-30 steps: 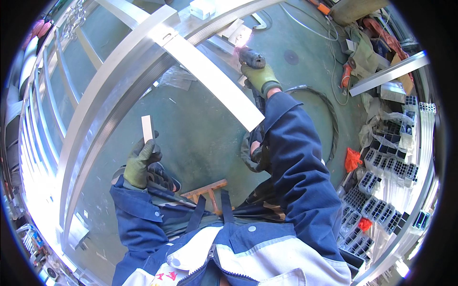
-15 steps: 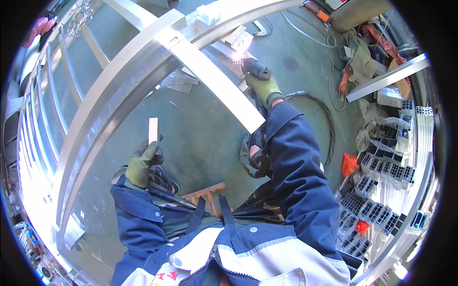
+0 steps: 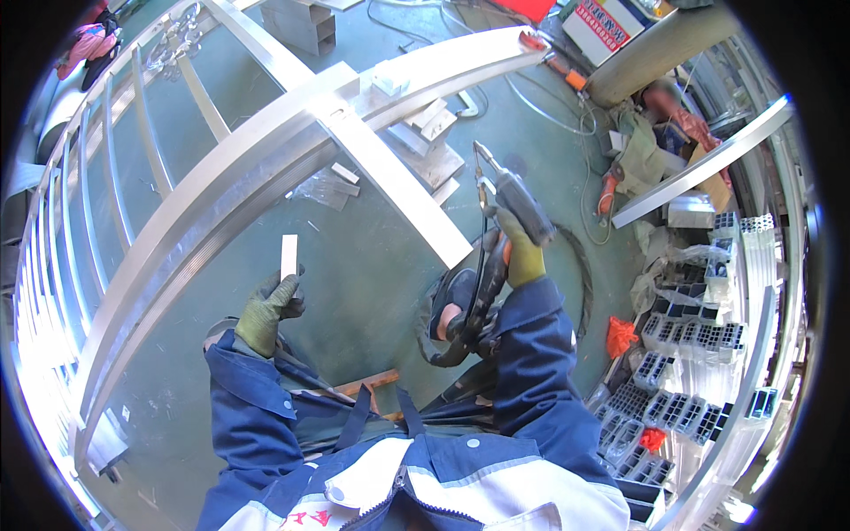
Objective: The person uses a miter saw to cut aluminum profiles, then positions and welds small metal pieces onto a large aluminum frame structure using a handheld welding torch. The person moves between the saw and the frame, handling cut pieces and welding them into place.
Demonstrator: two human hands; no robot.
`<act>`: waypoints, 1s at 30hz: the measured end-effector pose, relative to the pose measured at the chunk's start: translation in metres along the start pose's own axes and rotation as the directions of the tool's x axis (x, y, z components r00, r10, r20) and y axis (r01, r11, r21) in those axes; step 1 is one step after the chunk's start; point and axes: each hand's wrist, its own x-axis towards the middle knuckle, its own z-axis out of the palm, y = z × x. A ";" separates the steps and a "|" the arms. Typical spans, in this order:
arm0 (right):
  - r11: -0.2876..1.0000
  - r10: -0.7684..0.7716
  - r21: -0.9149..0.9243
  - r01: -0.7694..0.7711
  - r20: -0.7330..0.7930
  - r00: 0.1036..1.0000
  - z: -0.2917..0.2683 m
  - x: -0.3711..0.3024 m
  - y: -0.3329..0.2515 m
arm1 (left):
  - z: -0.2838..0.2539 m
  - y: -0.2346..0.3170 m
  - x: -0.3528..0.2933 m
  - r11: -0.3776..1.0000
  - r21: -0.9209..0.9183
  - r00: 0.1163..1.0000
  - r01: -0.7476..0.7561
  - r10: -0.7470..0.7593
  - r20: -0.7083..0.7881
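Left of centre in the frame, the left hand, in an olive-green work glove, pinches a short flat strip of pale aluminium by its lower end, so the strip stands upright above the fingers, clear of everything else. It hangs just below the long curved aluminium frame that sweeps from the lower left up to the upper middle, not touching it.

Right of centre, the right hand, gloved in the same green, is clenched around the grip of a dark welding torch whose thin nozzle points up and left. The tip is in the air, near but apart from the wide flat aluminium crossbar that runs diagonally down from the frame. A black hose trails from the torch down toward the blue sleeve.

Judging by how things lie, the crossbar already sits against the curved frame at the upper middle, while the small strip is not yet placed on any joint and no arc is lit. More short offcuts of aluminium lie on the green floor behind the crossbar, and stacked hollow profiles fill the right edge
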 end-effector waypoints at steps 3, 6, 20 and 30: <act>1.000 -0.004 0.004 0.004 0.031 1.000 -0.008 -0.030 -0.016 | 0.002 -0.009 0.002 0.999 -0.044 1.000 -0.008 0.008 0.005; 0.998 -0.043 -0.046 0.045 0.036 0.998 0.001 -0.058 -0.039 | -0.009 -0.017 0.004 0.996 -0.080 0.999 -0.028 0.029 0.016; 0.773 -0.623 0.015 0.634 -0.175 0.763 -0.063 -0.068 -0.191 | -0.019 -0.019 0.000 0.969 -0.184 0.985 -0.164 0.149 -0.090; 0.603 -0.743 -0.310 0.735 0.118 0.659 -0.140 -0.131 -0.351 | -0.015 -0.026 0.007 0.922 -0.344 0.984 -0.176 0.163 -0.066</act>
